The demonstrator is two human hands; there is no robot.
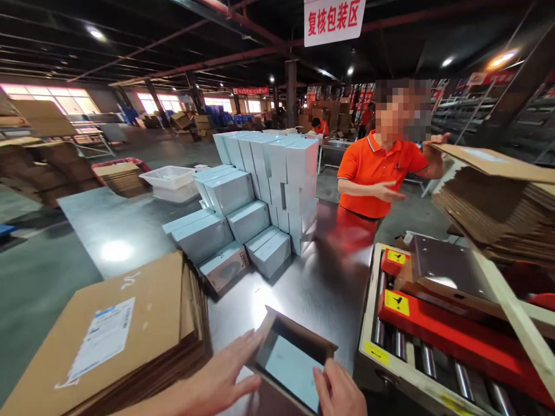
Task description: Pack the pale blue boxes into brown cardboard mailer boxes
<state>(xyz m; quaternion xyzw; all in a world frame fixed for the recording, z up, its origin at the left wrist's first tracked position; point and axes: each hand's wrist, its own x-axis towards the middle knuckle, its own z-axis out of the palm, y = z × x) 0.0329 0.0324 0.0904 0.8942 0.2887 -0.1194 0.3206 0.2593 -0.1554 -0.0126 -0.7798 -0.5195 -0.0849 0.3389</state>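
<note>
We see an open carton [304, 340] on the metal table [323, 277], a pale box [291, 365] lying inside. The left hand [232, 370] lies along the carton's left side, fingers extended and close together, thumb set apart. The right hand [340, 390] curls its fingers at the right end; whether they pinch the wall, we cannot tell. Beyond, we note stacked boxes [260, 167]; at left, flattened cardboard [151, 306]; at right, a roller conveyor [427, 352].

Hanging sign [333, 23]: 复核包装区, red on white, overhead
Yellow stickers [396, 303]: black pictogram, on red conveyor bars [451, 332]
White box [223, 267]: dark lettering, too small for me
Paper label [102, 338]: blurred print, atop stacked cardboard [160, 289]
Far red banner [251, 91]: unreadable from here
</note>
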